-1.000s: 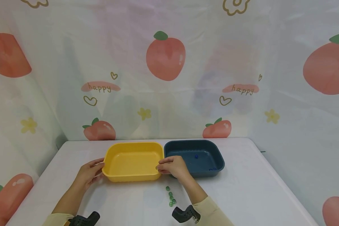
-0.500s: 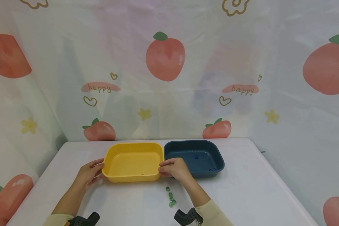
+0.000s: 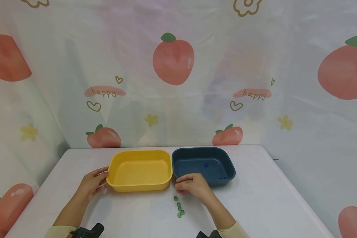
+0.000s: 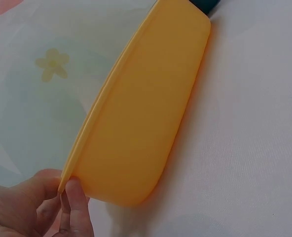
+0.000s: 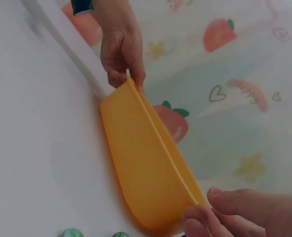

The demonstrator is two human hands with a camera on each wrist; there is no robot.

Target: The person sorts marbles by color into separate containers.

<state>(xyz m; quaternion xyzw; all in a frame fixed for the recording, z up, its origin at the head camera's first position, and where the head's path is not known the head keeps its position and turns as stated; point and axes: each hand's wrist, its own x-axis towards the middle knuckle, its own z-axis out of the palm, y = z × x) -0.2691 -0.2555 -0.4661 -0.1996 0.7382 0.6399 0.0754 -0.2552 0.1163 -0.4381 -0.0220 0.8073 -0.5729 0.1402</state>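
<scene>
- Head view: right hand [image 3: 194, 185], four o'clock of the yellow tray [image 3: 139, 187] on the worktop [image 3: 137, 213], has let go.
- Left wrist: so only the left hand [image 4: 25, 200] holds it, pinching the nine o'clock rim [image 4: 75, 160].
- Right wrist: right hand, loose, grips nothing.

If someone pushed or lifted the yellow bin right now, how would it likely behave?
The yellow bin is probably fairly stiff: it shows no visible bend where the left hand pinches it. It seems likely light for its size, looking thin-walled with nothing visible inside. Pushed, it may slide more readily than tip, being low and broad.
</scene>
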